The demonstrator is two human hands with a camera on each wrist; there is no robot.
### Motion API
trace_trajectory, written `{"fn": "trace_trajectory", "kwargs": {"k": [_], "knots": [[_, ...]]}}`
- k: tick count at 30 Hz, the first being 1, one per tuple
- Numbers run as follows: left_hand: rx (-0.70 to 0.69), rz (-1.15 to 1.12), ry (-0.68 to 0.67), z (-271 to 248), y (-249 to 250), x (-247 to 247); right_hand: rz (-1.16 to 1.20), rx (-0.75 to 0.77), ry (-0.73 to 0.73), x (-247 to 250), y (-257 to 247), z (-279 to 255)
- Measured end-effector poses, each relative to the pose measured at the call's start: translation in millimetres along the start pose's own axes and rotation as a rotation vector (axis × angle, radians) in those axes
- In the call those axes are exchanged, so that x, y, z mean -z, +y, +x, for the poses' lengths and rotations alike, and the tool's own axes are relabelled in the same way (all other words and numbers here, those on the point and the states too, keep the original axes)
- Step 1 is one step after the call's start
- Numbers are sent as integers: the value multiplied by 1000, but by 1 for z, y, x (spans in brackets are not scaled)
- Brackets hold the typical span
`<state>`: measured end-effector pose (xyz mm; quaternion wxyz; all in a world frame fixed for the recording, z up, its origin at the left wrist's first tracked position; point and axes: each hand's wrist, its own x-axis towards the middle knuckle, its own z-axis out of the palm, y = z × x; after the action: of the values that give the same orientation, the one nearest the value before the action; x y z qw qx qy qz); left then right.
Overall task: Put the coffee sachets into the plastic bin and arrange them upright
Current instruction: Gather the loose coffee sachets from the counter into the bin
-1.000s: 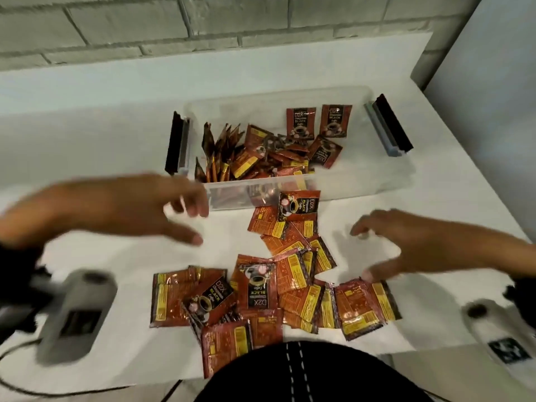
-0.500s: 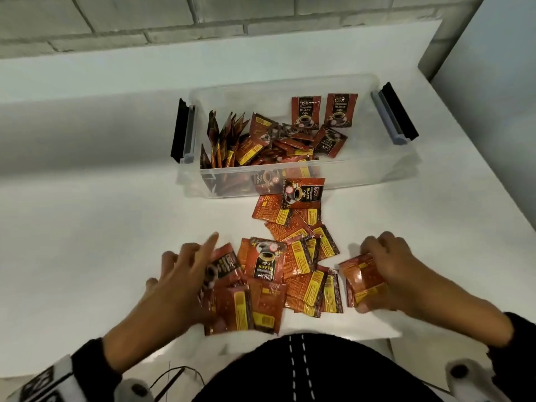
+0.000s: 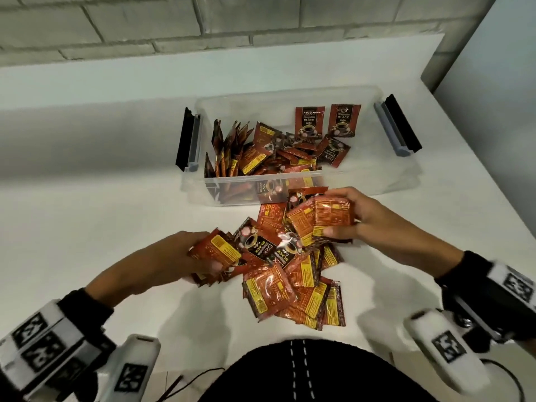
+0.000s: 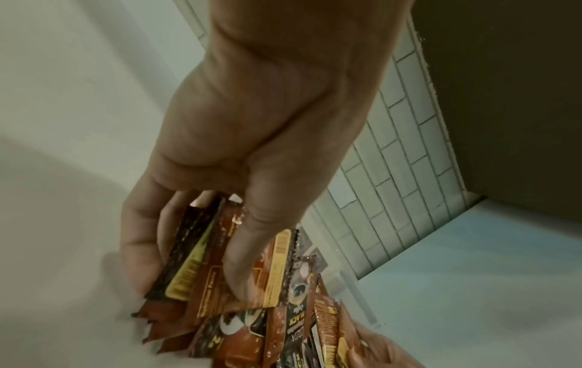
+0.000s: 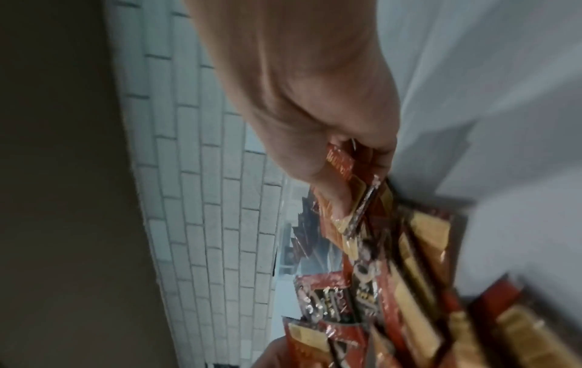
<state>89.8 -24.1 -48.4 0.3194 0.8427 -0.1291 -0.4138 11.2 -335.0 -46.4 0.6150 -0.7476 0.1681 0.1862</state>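
Both fists full: your right hand (image 3: 358,220) grips sachets (image 3: 322,219) nearest the plastic bin (image 3: 290,95) straight ahead; your left hand (image 3: 185,250) clutches its own bunch (image 3: 220,250) further back.

Both hands (image 3: 185,256) (image 3: 368,224) grip sachets (image 3: 319,219) — bin (image 3: 342,187) behind (half-filled).

- The head camera looked forward and down from above the white table (image 3: 87,227), taking in the clear bin (image 3: 362,95) further back and a brick wall (image 3: 174,21) beyond.
- The left wrist camera sat close behind the left hand (image 4: 252,139), looking along the fingers.
- The right wrist camera did likewise behind the right hand (image 5: 315,99), blurred.
- All three shared the loose sachets (image 3: 293,288).
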Motion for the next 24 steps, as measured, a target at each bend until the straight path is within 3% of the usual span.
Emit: {"fn": "trace_trajectory", "kwargs": {"k": [8, 15, 18, 24], "knots": [[-84, -18, -26, -12, 19, 34, 199, -130, -6, -16, 6, 25], [-362, -8, 51, -27, 116, 93, 190, -150, 74, -17, 2, 28], [-292, 177, 105, -2, 160, 107, 202, -154, 67, -17, 2, 28], [-114, 504, -195, 85, 194, 101, 159, -104, 76, -17, 2, 25]]}}
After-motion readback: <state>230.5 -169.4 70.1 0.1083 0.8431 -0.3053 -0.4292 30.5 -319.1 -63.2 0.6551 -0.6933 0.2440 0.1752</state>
